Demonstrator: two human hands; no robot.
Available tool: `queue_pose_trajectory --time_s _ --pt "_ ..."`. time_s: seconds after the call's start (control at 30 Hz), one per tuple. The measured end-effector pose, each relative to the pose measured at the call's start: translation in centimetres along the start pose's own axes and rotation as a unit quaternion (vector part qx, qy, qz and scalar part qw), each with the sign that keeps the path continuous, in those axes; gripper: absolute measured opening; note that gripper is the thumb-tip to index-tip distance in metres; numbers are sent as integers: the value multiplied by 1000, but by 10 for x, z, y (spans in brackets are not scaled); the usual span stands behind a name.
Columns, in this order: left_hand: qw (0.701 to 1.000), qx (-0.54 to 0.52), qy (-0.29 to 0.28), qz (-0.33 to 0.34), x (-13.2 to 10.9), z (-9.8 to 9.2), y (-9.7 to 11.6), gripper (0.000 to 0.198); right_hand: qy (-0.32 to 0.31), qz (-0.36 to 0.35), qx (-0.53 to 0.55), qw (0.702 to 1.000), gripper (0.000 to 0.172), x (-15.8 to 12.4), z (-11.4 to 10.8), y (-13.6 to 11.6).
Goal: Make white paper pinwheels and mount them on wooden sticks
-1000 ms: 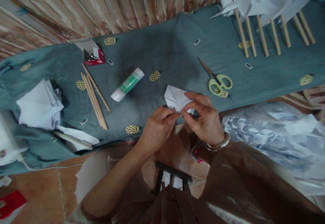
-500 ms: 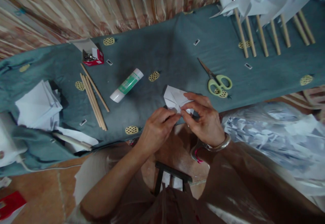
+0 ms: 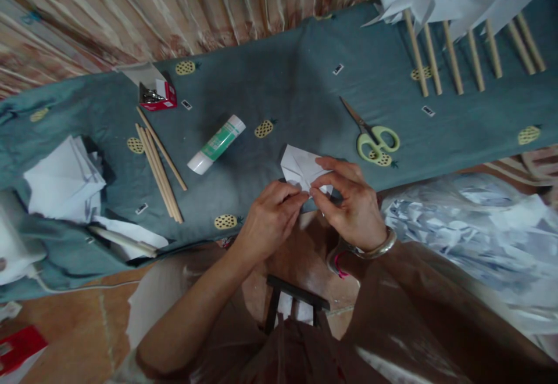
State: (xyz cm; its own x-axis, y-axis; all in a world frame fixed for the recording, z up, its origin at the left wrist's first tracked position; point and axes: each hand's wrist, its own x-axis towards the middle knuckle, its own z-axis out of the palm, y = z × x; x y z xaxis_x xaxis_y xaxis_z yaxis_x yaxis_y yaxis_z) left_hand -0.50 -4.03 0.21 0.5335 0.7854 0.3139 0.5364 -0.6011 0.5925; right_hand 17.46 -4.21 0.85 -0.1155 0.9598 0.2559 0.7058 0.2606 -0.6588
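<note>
A small folded white paper piece [image 3: 300, 166] lies at the near edge of a table covered in blue-grey cloth [image 3: 279, 88]. My left hand [image 3: 270, 218] pinches its near corner with fingers curled. Pressed against it from the right, my right hand [image 3: 353, 204], with a metal bangle at the wrist, also grips the paper between thumb and fingers. The paper's near half is hidden under my fingers.
Green-handled scissors [image 3: 375, 139] lie right of the paper, a glue stick [image 3: 217, 144] and several wooden sticks [image 3: 159, 166] to its left. A red box of pins [image 3: 159, 94], stacked white paper [image 3: 65, 180], finished paper pinwheels on sticks [image 3: 453, 18], and a bag of paper scraps [image 3: 471, 239] surround them.
Both hands keep hold of the paper in nearly the same place; the fingers shift only slightly. The view has tilted a little.
</note>
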Motion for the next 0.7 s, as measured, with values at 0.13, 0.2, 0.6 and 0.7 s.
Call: queue_pose_trajectory --time_s 0.13,0.2,0.6,0.7 --pt "1000 -14 -4 -3 0 0 -1 19 6 -30 -10 999 12 -1 0 1" --pt "1000 -16 -7 -7 0 0 -1 19 5 -54 -20 998 17 -3 1 2" --pt "1000 -19 -13 -12 1 -1 -1 18 -24 -100 -57 993 27 -8 8 7" --pt "1000 -11 -10 -6 2 -2 0 16 -20 -98 -38 994 31 -10 13 7"
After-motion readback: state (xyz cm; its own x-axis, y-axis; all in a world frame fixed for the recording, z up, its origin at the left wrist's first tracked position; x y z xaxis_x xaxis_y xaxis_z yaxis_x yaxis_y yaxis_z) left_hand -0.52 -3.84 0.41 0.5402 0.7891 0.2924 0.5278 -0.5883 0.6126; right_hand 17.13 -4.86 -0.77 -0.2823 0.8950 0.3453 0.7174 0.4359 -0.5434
